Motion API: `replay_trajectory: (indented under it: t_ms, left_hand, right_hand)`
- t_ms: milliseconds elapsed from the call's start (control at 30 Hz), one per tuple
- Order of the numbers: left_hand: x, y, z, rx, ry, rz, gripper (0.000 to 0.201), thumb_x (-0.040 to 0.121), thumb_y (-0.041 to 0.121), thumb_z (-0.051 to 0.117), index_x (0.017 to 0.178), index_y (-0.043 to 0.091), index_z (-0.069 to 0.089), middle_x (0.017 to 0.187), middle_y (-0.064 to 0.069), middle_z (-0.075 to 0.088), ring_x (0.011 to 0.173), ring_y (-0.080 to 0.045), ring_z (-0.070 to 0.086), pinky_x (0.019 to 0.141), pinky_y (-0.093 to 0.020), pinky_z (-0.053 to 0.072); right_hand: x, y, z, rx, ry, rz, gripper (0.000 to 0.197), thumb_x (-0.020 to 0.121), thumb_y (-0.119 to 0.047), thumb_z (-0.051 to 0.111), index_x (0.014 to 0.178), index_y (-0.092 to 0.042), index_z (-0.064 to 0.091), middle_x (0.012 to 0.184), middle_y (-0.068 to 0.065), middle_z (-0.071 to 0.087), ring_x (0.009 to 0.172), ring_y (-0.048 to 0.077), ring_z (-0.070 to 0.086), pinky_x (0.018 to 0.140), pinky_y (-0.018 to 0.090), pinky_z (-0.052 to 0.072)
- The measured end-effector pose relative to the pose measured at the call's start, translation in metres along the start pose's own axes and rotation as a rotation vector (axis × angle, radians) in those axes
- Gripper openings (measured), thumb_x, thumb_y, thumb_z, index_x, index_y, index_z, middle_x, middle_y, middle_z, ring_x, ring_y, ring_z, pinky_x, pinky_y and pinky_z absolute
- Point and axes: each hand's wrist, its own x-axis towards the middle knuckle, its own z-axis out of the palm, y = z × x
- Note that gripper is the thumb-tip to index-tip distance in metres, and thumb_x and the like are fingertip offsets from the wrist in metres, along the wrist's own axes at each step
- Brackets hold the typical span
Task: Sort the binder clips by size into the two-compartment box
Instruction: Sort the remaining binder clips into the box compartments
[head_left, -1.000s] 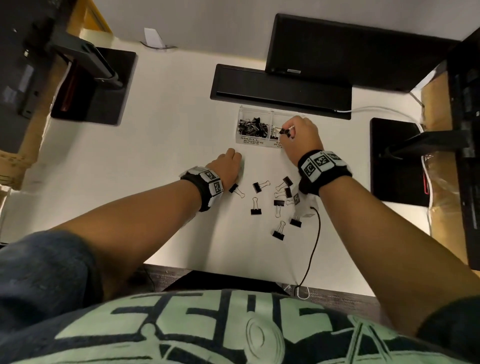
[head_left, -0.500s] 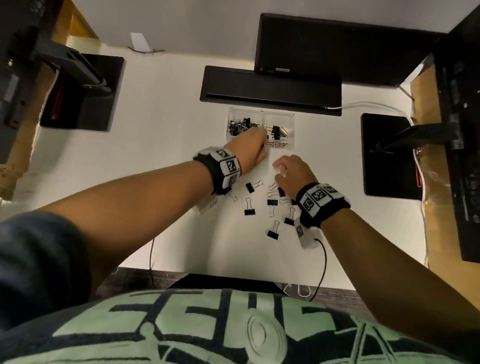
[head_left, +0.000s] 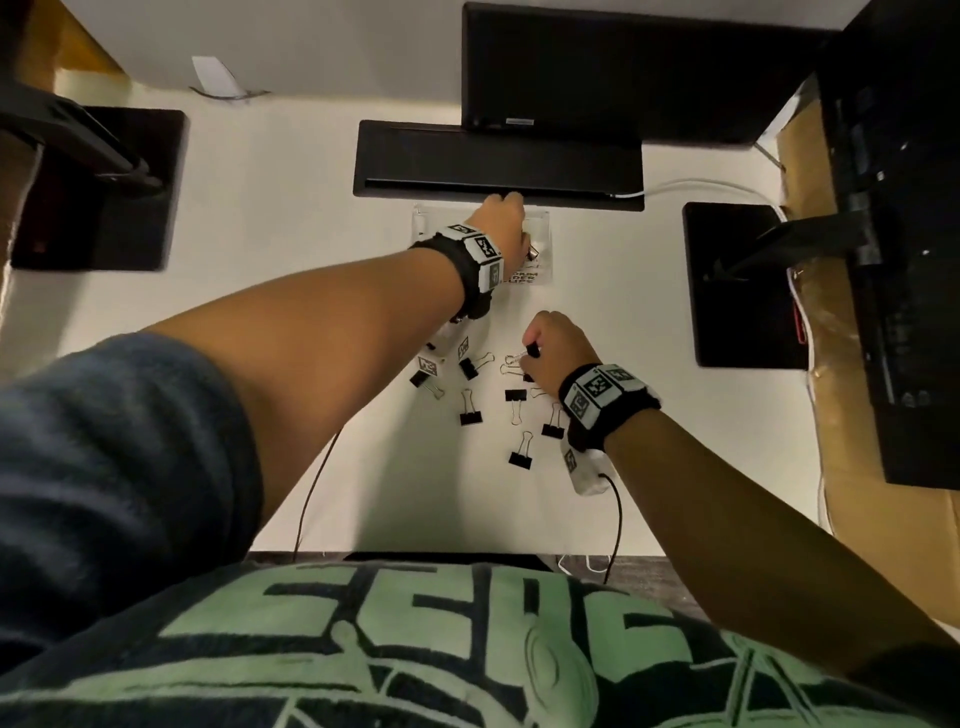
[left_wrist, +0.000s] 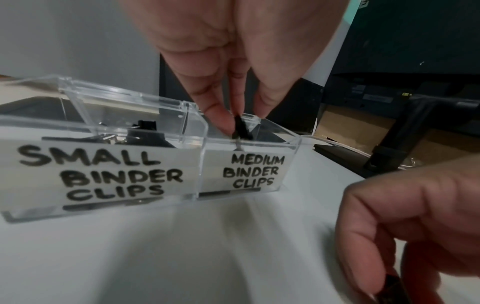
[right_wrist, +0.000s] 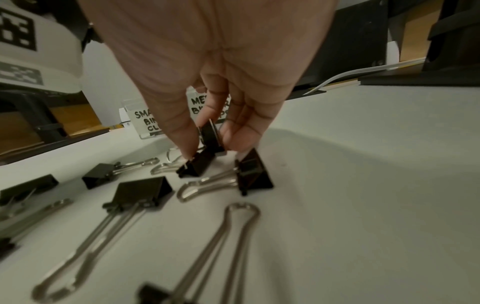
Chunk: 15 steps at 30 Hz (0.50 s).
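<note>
The worktop (head_left: 597, 493) is carrying the whole job, white and wide, with the clear two-compartment box (left_wrist: 197, 144) sitting at its far edge just in front of a flat black slab (head_left: 498, 161). The hands are swapping roles as I watch: a second ago the right one was up at the box and the left one was resting down by the scattered clips; half a second ago the left was crossing toward the box while the right was dropping back.

Now the left hand (head_left: 501, 228) is reaching over the compartment marked MEDIUM BINDER CLIPS, its fingertips (left_wrist: 221, 121) pinched together on a black clip (left_wrist: 240, 128) that is hanging just above that side's rim, not yet let go. The other side, marked SMALL BINDER CLIPS, is already holding a heap (black bodies and silver handles are showing through the wall).

Meanwhile the right hand (head_left: 556, 345) is working down in the loose clips (head_left: 519, 410), thumb and fingers closed on one black clip (right_wrist: 211, 136) and lifting it just clear of its neighbours.

So, by my reckoning, the person is alternating hands, one delivering while the other is picking. Roughly eight or nine clips are still lying on the worktop, so the sorting looks well under way but not finished.
</note>
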Motion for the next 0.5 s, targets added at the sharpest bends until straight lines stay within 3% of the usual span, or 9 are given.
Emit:
replay_trajectory:
  t_ms: [100, 167, 233, 300, 367, 433, 500]
  left_hand:
    - [-0.006, -0.003, 0.001, -0.002, -0.003, 0.029, 0.036, 0.094, 0.019, 0.050, 0.128, 0.006, 0.046, 0.133, -0.015, 0.047, 0.112, -0.030, 0.056, 0.088, -0.034, 0.047]
    - [-0.014, -0.004, -0.002, -0.019, 0.016, 0.054, 0.034, 0.093, 0.017, 0.050, 0.126, 0.008, 0.049, 0.131, -0.014, 0.047, 0.108, -0.029, 0.057, 0.085, -0.034, 0.047]
    - [-0.029, -0.007, -0.003, -0.039, 0.062, 0.114, 0.030, 0.091, 0.016, 0.051, 0.120, 0.009, 0.053, 0.125, -0.013, 0.048, 0.103, -0.028, 0.057, 0.085, -0.035, 0.051]
    - [-0.049, -0.013, 0.002, -0.035, 0.051, 0.206, 0.024, 0.090, 0.016, 0.053, 0.113, 0.010, 0.055, 0.121, -0.010, 0.051, 0.101, -0.025, 0.058, 0.087, -0.034, 0.053]
    - [-0.071, -0.023, 0.012, 0.016, -0.058, 0.255, 0.021, 0.091, 0.017, 0.053, 0.110, 0.009, 0.056, 0.122, -0.010, 0.052, 0.104, -0.025, 0.058, 0.092, -0.035, 0.053]
    - [-0.090, -0.034, 0.024, 0.100, -0.198, 0.204, 0.024, 0.092, 0.019, 0.051, 0.112, 0.009, 0.056, 0.118, -0.010, 0.052, 0.104, -0.027, 0.057, 0.089, -0.040, 0.054]
    - [-0.104, -0.045, 0.036, 0.173, -0.279, 0.140, 0.029, 0.092, 0.021, 0.051, 0.117, 0.007, 0.053, 0.118, -0.012, 0.051, 0.107, -0.030, 0.056, 0.085, -0.039, 0.052]
  right_hand:
    - [0.000, 0.003, -0.001, 0.038, -0.022, 0.012, 0.015, 0.083, -0.007, 0.064, 0.097, -0.008, 0.057, 0.086, -0.002, 0.050, 0.081, 0.018, 0.051, 0.064, 0.019, 0.038]
    - [0.000, 0.005, -0.003, 0.104, -0.040, 0.044, 0.017, 0.085, -0.006, 0.062, 0.100, -0.011, 0.056, 0.086, -0.004, 0.051, 0.078, 0.017, 0.053, 0.056, 0.015, 0.036]
    - [0.001, 0.006, -0.007, 0.159, -0.060, 0.051, 0.025, 0.087, -0.007, 0.057, 0.110, -0.016, 0.057, 0.096, -0.002, 0.054, 0.083, 0.015, 0.054, 0.061, 0.013, 0.039]
    - [0.004, 0.008, -0.012, 0.203, -0.072, 0.066, 0.030, 0.088, -0.008, 0.051, 0.115, -0.017, 0.058, 0.102, -0.002, 0.057, 0.088, 0.015, 0.055, 0.076, 0.021, 0.046]
    - [0.004, 0.010, -0.015, 0.325, -0.064, 0.139, 0.026, 0.088, -0.008, 0.046, 0.106, -0.016, 0.063, 0.096, 0.000, 0.059, 0.083, 0.017, 0.055, 0.080, 0.032, 0.049]
    - [0.002, 0.010, -0.016, 0.407, -0.053, 0.200, 0.016, 0.088, -0.011, 0.049, 0.094, -0.014, 0.062, 0.086, 0.002, 0.060, 0.077, 0.020, 0.056, 0.075, 0.034, 0.049]
    - [-0.001, 0.010, -0.015, 0.334, -0.069, 0.188, 0.008, 0.084, -0.011, 0.057, 0.091, -0.012, 0.060, 0.088, 0.001, 0.060, 0.082, 0.020, 0.056, 0.077, 0.033, 0.048]
